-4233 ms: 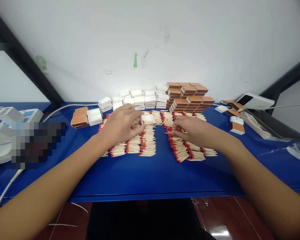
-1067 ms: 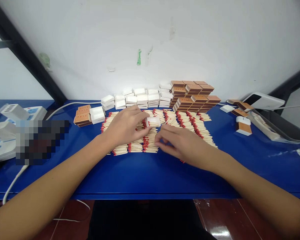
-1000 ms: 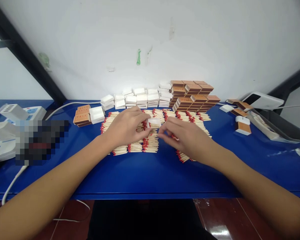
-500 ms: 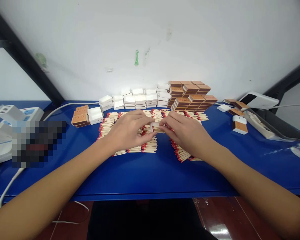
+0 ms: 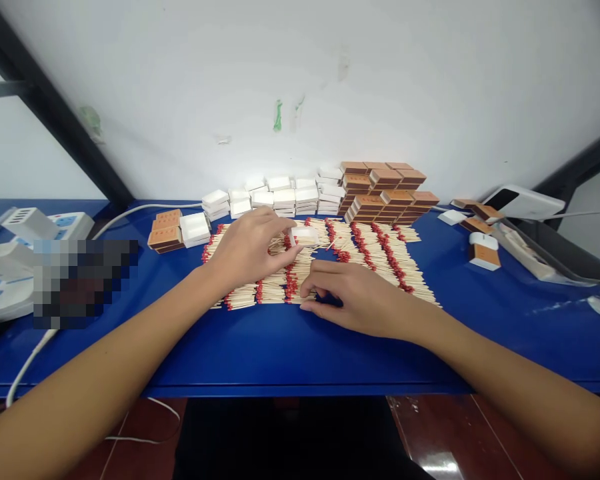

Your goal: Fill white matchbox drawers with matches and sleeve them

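My left hand (image 5: 247, 250) holds a small white matchbox tray (image 5: 305, 236) between thumb and fingers, just above rows of red-tipped matches (image 5: 380, 250) laid out on the blue table (image 5: 290, 347). My right hand (image 5: 353, 300) rests low on the table near the front end of a match row (image 5: 295, 283), fingers curled and pinching at the matches there. What is between its fingertips is too small to make out.
Stacks of white inner trays (image 5: 280, 197) and brown matchbox sleeves (image 5: 387, 190) line the wall. More boxes (image 5: 177, 230) sit at the left, loose ones (image 5: 485, 253) at the right. A power strip (image 5: 45, 227) and cable (image 5: 25, 367) lie far left, a white device (image 5: 525, 200) far right.
My right hand has left the tray and dropped toward me onto the front end of the match rows. My left hand keeps the tray in about the same place.
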`<state>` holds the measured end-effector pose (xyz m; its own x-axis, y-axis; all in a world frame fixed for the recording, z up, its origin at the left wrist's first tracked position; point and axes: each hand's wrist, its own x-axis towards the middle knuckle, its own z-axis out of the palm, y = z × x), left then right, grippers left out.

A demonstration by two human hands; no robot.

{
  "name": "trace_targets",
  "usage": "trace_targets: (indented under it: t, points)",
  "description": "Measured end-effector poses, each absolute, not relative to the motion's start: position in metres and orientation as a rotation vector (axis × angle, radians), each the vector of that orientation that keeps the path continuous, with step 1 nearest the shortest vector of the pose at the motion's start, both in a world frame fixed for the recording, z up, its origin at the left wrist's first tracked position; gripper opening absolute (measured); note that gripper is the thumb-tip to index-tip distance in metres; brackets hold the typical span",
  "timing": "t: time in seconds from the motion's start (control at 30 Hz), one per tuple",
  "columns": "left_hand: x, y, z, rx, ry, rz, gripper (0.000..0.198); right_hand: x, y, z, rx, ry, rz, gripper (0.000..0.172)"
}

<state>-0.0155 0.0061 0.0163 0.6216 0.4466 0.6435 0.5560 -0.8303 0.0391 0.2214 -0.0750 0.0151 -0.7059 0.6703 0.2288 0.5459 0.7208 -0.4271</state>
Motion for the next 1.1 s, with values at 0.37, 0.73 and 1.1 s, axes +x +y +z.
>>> trace_targets:
  t: [0.37,0.73,1.1]
  points:
    - [-0.0154,0.0041,0.0171,-2.700,-0.846,-0.953,0.029,0.2199,-0.0766,0.0160,-0.976,-2.634,0.419,0.011]
    - [-0.0153,0.0044,0.0170,-2.703,-0.848,-0.937,0.029,0.2206,-0.0777,0.0181,-0.992,-2.685,0.426,0.013]
    - [-0.0145,0.0033,0.0164,-2.702,-0.843,-0.935,0.030,0.2213,-0.0796,0.0198,-0.986,-2.720,0.494,0.013]
